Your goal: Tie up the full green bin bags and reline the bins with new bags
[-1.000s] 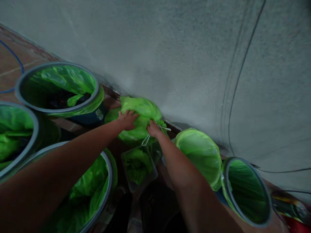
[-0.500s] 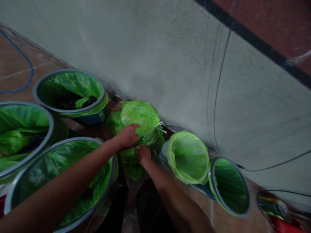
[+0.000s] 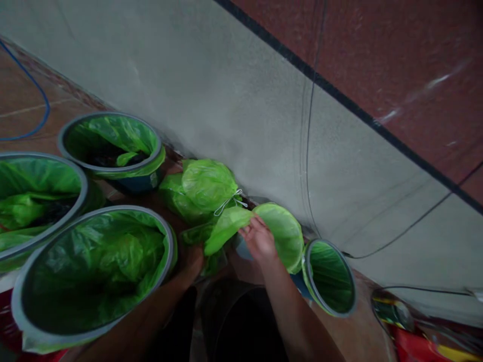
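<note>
Right hand (image 3: 258, 240) is pinching a green bag (image 3: 226, 227) with fingers closed on it, left hand (image 3: 192, 260) is gripping the clear pack (image 3: 199, 236), finger spread unclear.

Thin bright-green plastic bag (image 3: 226, 227), loose and unfilled, pulled up into a crumpled flap, one end pinched by the right hand (image 3: 258, 240), other end running down toward the left hand (image 3: 193, 260). It sits just in front of the tied, stuffed green plastic bag (image 3: 206, 185) with a white drawstring knot, which lies on its side against the grey wall base. Clear plastic container (image 3: 206, 251) under the loose bag holds more folded green bags, mostly hidden.
</note>
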### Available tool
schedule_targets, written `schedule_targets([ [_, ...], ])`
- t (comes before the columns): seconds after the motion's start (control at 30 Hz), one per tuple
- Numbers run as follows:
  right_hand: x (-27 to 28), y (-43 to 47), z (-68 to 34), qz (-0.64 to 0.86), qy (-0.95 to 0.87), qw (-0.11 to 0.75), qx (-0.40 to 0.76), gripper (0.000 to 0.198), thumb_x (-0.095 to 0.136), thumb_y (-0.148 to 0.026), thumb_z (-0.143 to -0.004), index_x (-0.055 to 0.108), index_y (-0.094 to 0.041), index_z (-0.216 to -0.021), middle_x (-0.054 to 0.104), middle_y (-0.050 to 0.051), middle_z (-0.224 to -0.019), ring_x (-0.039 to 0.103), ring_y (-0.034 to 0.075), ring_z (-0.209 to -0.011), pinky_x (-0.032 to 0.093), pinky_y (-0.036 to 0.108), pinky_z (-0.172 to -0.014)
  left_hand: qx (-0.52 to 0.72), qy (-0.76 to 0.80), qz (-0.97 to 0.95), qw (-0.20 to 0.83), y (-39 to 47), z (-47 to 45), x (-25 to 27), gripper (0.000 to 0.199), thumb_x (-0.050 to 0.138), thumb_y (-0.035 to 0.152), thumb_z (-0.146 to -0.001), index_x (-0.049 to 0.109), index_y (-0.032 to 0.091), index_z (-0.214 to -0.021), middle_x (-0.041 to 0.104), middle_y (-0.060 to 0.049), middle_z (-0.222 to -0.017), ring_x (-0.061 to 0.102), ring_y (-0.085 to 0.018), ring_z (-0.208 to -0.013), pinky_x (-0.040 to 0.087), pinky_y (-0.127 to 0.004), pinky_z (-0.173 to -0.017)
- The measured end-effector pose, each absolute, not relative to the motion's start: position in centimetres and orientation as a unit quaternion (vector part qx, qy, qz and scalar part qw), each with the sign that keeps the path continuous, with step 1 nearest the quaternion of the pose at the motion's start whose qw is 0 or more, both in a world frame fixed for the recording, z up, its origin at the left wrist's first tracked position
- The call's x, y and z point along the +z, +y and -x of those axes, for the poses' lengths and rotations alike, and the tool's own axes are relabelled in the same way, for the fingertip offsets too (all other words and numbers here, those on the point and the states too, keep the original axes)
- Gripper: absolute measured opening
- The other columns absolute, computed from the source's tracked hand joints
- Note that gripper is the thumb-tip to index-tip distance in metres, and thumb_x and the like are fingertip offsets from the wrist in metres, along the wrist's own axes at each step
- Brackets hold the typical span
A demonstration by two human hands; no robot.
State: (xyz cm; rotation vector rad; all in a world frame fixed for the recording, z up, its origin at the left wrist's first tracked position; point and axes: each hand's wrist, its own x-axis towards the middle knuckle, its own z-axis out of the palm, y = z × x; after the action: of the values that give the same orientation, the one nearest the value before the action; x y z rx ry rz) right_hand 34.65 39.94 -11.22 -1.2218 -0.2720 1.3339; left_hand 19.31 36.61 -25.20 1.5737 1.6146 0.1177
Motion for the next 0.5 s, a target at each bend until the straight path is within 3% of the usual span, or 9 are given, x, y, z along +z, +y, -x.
schedule_targets([
  [0.07, -9.6, 39.6, -35.8, 0.519, -0.125, 0.639, 0.554, 0.016, 0.069, -0.021, -0.074, 0.06, -0.024, -0.087, 0.071, -0.004, -0.081, 0.065, 0.014, -0.076, 0.052, 0.032, -0.074, 0.011, 0.67, -0.634, 0.386, 36.5, -19.2, -25.9, 0.038, 0.054, 0.014, -0.081, 0.06, 0.007, -0.118, 0.068, -0.021, -0.11, 0.061, -0.036, -0.111, 0.039, -0.051, -0.098],
  [0.27, -2.3, 37.9, -40.2, 0.465, -0.163, 0.705, 0.51, 0.006, 0.063, -0.02, -0.082, 0.062, -0.02, -0.076, 0.066, -0.005, -0.067, 0.06, 0.009, -0.059, 0.052, 0.023, -0.064, -0.06, 0.693, -0.656, 0.295, 36.0, -19.3, -27.4, 0.036, 0.041, 0.012, -0.086, 0.063, 0.007, -0.114, 0.068, -0.022, -0.107, 0.059, -0.036, -0.111, 0.036, -0.055, -0.098],
  [0.5, 7.9, 34.0, -44.0, 0.476, -0.202, 0.776, 0.362, 0.018, 0.052, -0.015, -0.089, 0.069, -0.02, -0.084, 0.072, 0.001, -0.082, 0.069, 0.014, -0.082, 0.057, 0.027, -0.082, -0.04, 0.69, -0.645, 0.324, 36.3, -19.3, -26.4, 0.036, 0.038, 0.005, -0.08, 0.066, 0.0, -0.103, 0.065, -0.031, -0.11, 0.055, -0.042, -0.114, 0.024, -0.065, -0.103],
])
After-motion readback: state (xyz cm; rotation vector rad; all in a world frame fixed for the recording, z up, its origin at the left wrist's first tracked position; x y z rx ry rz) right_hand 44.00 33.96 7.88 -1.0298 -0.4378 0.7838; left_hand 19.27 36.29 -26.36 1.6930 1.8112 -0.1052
